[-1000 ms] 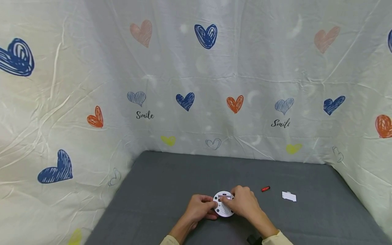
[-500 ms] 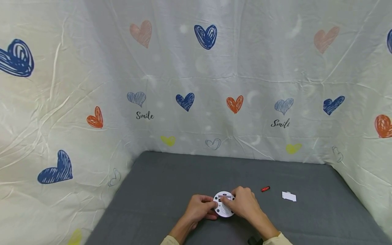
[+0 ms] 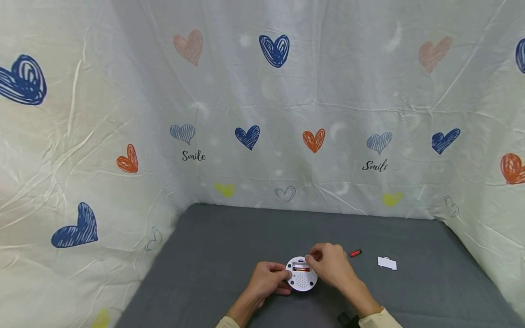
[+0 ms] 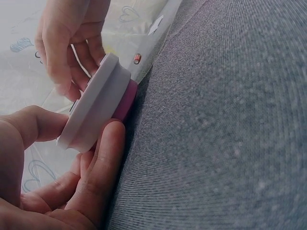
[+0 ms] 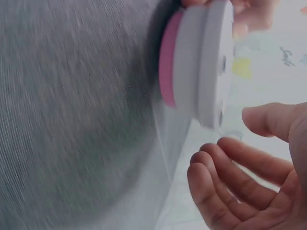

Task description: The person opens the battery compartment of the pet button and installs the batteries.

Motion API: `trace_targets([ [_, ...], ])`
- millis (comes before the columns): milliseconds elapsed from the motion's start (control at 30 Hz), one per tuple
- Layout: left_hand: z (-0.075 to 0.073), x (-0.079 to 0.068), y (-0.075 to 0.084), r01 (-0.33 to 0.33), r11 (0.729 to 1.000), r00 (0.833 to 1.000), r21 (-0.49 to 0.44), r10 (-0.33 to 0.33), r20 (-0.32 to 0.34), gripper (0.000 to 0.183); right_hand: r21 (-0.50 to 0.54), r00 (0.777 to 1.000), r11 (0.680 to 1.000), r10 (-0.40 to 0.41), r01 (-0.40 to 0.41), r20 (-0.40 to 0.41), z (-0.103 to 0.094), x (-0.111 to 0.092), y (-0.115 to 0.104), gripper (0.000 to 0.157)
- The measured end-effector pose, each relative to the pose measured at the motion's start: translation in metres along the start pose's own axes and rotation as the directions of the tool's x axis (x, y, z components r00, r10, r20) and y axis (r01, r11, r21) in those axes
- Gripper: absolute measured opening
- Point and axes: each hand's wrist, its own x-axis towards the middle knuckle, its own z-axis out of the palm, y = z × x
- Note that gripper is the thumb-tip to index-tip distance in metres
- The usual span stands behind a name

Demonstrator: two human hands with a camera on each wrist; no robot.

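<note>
Left hand point(image 3: 266, 279) grips round white device point(image 3: 303, 283) | battery point(image 3: 301, 269) lies inside | right hand point(image 3: 330, 265) loosely curved, free, nearby

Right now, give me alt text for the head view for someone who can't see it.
A left hand holds a round white device with a red battery in its open compartment; the right hand hovers at its edge. To the right, a second red battery and a flat white piece lie on a gray surface.
</note>
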Motion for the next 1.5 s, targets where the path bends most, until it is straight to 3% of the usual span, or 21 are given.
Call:
trace_targets([
  [267, 0.000, 0.000, -0.001, -0.006, 1.000, 1.000, -0.001, 0.006, -0.001, 0.029, -0.006, 0.999, 1.000, -0.025, 0.025, -0.047, -0.021, 0.005, 0.010, 0.016],
  [567, 0.000, 0.001, -0.002, -0.006, 1.000, 1.000, -0.008, 0.006, 0.005, 0.031, -0.156, 0.980, 0.977, -0.162, 0.143, -0.113, -0.044, 0.013, 0.030, 0.018],
  [867, -0.001, 0.002, -0.002, -0.017, 1.000, 1.000, -0.018, 0.018, 0.025, 0.032, -0.265, 0.970, 0.941, -0.235, 0.212, -0.061, -0.059, 0.017, 0.057, 0.023],
  [1233, -0.001, 0.002, -0.005, -0.013, 1.000, 1.000, -0.020, 0.014, 0.017, 0.031, -0.253, 0.983, 0.950, -0.174, 0.183, 0.058, -0.061, 0.019, 0.086, 0.026],
  [1500, -0.001, 0.000, 0.000, -0.009, 1.000, 1.000, -0.014, 0.009, 0.011, 0.029, -0.299, 0.981, 0.935, -0.176, 0.193, 0.081, -0.057, 0.019, 0.100, 0.021],
])
